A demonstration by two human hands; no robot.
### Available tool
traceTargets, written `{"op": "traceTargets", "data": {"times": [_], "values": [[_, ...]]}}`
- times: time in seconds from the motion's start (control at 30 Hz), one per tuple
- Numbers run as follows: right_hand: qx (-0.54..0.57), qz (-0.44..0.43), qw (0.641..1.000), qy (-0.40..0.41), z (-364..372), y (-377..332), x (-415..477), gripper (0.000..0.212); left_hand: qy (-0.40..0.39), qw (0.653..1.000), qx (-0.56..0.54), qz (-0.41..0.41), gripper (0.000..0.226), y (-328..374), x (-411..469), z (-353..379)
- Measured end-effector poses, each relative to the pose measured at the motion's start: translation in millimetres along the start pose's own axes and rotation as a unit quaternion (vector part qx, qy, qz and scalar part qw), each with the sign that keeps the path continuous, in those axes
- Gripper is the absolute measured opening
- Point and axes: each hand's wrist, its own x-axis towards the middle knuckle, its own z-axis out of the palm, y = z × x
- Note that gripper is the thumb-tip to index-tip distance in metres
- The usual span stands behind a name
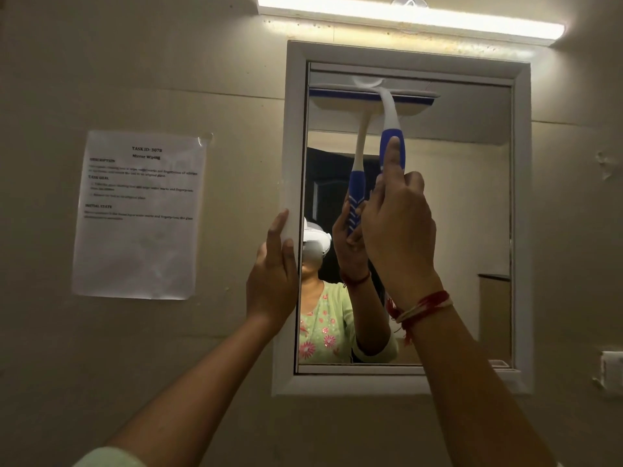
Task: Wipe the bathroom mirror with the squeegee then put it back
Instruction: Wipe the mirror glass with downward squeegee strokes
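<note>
1 squeegee [391, 119] in right hand [397, 230]; left hand [273, 274] touching 1 mirror [455, 214].

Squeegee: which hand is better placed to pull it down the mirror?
The right hand: it grips the squeegee handle, blade at the mirror top. The left hand only rests on the left edge of the frame.

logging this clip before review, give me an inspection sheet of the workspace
surface: mirror in a white frame on the wall
job's things: squeegee, blade against the glass near the top
clutter: nothing seen
hands: right hand grips the squeegee handle; left hand rests, fingers straight, on the frame's left side
cables: nothing seen
surroundings: printed sheet taped left of the mirror; tube light above; wall plate at lower right
</note>
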Motion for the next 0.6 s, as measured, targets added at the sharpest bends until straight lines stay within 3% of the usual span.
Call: {"op": "traceTargets", "data": {"times": [0.6], "values": [[0.025,0.009,0.999,-0.025,-4.1,2.1,-50.9,0.062,-0.007,1.0,0.002,-0.01,0.043,3.3,-0.3,-1.1]]}}
